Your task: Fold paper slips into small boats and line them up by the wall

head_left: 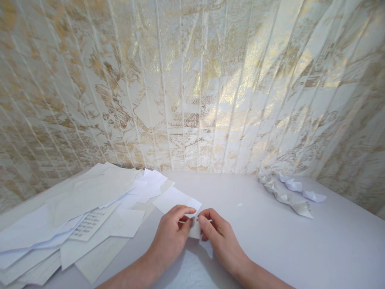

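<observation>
- Left hand (172,229): thumb and fingers closed in a pinch on the left part of a small folded piece of paper (195,231); the index finger is extended above the thumb.
- Right hand (219,237): thumb and forefinger pinching the same piece at its upper right; the other fingers are curled beneath and partly hidden.
- Folded piece of paper: located between the two hands, near the front middle of the white table (270,249). Its lower part shows below the fingertips. Whether it touches the tabletop cannot be determined.
- White sheet (176,199): lying flat just beyond the left hand, its right corner close to the fingers.
- Paper pile (99,190): loose, overlapping sheets spread over the left side of the table, edges at various angles. One printed sheet (90,223) within it bears rows of dark text, too blurred to read.
- Paper boats: two rows at the far right of the table, well apart from the hands; one row greyish (283,196), the other brighter white (294,186).
- Paper scrap (239,205): small, on the tabletop between the right hand and the boats.
- Curtain (195,100): pleated, gold and brown pattern on a pale ground, hanging behind the table.
</observation>
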A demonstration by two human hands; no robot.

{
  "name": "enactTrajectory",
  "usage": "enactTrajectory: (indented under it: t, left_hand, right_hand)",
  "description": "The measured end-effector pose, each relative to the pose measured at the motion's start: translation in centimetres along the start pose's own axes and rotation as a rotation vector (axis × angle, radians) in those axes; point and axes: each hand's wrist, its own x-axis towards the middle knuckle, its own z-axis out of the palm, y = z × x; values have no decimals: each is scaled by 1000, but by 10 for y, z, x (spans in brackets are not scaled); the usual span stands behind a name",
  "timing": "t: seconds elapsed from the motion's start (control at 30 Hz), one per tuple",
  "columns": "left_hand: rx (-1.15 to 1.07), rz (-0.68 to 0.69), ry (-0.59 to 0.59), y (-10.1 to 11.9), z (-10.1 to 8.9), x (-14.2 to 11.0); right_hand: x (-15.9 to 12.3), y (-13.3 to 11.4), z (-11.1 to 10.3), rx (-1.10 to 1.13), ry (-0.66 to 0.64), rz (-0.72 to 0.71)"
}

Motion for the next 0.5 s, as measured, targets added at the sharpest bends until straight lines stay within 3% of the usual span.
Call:
enactTrajectory:
  t: [0.13,0.23,0.37,0.5]
  left_hand:
    - [127,177,57,2,0,-2]
    - [214,254,88,2,0,-4]
    - [235,273,80,3,0,-4]
    - [218,252,43,6,0,-5]
  right_hand:
    - [-3,-6,7,294,-7,259]
    - [-6,-11,11,427,-1,354]
    - [-5,-10,13,452,53,262]
    - [-1,-4,9,335,94,177]
